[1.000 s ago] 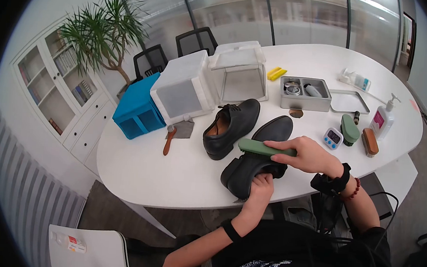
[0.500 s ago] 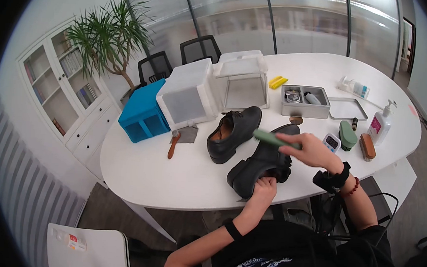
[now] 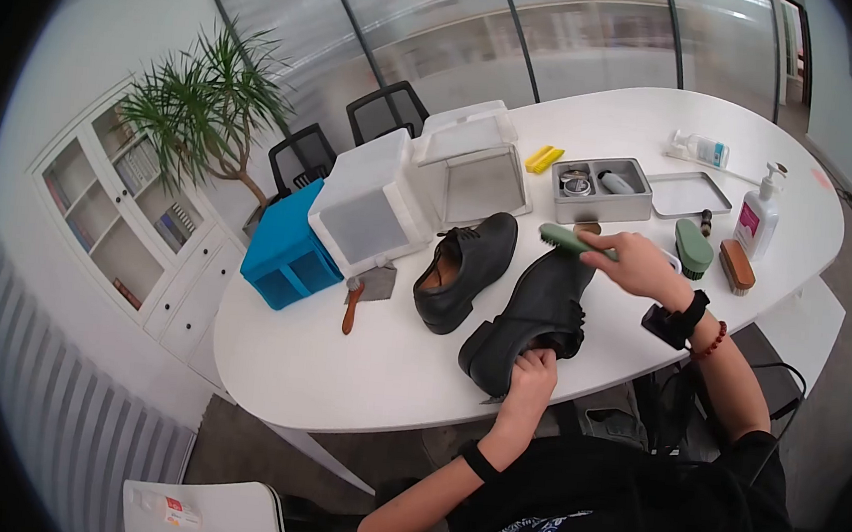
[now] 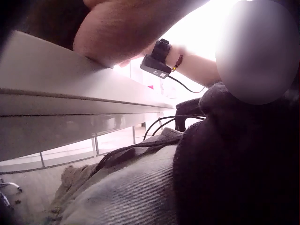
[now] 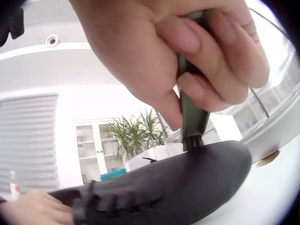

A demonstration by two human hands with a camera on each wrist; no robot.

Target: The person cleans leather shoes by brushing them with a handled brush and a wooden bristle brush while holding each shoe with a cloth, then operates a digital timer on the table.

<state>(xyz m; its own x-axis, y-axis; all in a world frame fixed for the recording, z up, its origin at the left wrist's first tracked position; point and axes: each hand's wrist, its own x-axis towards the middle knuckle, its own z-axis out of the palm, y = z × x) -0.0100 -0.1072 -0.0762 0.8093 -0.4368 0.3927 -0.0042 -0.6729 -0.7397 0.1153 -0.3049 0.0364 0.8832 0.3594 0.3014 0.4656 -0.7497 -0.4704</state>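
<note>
A black lace-up leather shoe [image 3: 533,309] lies tilted on its side near the table's front edge. At its opening, my left hand [image 3: 534,377] grips the heel end, fingers partly hidden inside. My right hand [image 3: 644,266] holds a green-handled brush [image 3: 566,239] over the toe. Seen from the right wrist, curled fingers wrap the brush handle [image 5: 193,115], and its dark bristles [image 5: 192,142] meet the upper near the toe. The matching black shoe [image 3: 470,275], with a tan lining, stands upright just to the left. The left wrist view shows mainly my forearm, the table edge and clothing.
On the right are another green brush [image 3: 692,249], a brown brush [image 3: 736,267], a pump bottle [image 3: 756,212] and a metal tin [image 3: 601,205] of supplies. White boxes [image 3: 372,192], a blue box [image 3: 292,246] and a wooden-handled brush [image 3: 352,308] sit on the left.
My right hand has moved the brush from the shoe's middle, forward and right to its toe. My left hand keeps its grip at the opening. The head view has shifted slightly.
</note>
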